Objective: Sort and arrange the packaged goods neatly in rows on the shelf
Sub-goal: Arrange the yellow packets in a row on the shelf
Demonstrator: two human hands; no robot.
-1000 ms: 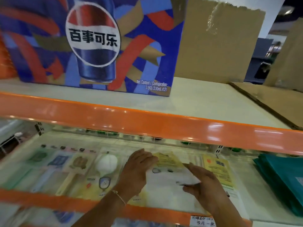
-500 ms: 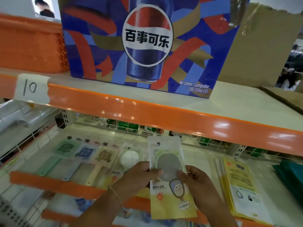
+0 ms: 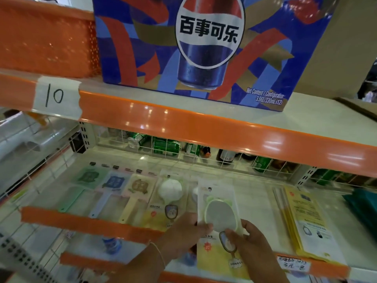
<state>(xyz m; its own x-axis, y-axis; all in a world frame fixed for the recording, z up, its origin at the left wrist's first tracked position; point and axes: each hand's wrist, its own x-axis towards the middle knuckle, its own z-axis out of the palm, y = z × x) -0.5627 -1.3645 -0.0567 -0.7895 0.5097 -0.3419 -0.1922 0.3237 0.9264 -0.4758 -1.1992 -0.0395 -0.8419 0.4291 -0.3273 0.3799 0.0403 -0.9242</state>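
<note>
Both hands hold one packet (image 3: pixel 219 213) upright over the front of the lower shelf (image 3: pixel 257 203). The left hand (image 3: pixel 188 233) pinches its left edge; the right hand (image 3: pixel 250 238) pinches its right edge lower down, fingers curled onto the face. A second ago the packet lay flat under both hands on the shelf; half a second ago it was already lifted and turned face-up toward the viewer, and it now sits slightly farther right and closer to the row. In my judgement this marks the shift from picking to placing: the packet is oriented and awaits a slot.

The packet's long axis runs front to back, nearly vertical in view, leaning slightly left at the top. Its white header points to the shelf's rear, its yellow foot to the orange front rail (image 3: pixel 91 221). The round green-rimmed mirror inside faces up.

The row (image 3: pixel 114 184) of similar packets lies left; the nearest, with a white puff (image 3: pixel 170 189), is just beside. A yellow stack (image 3: pixel 310 221) lies well to the right.
</note>
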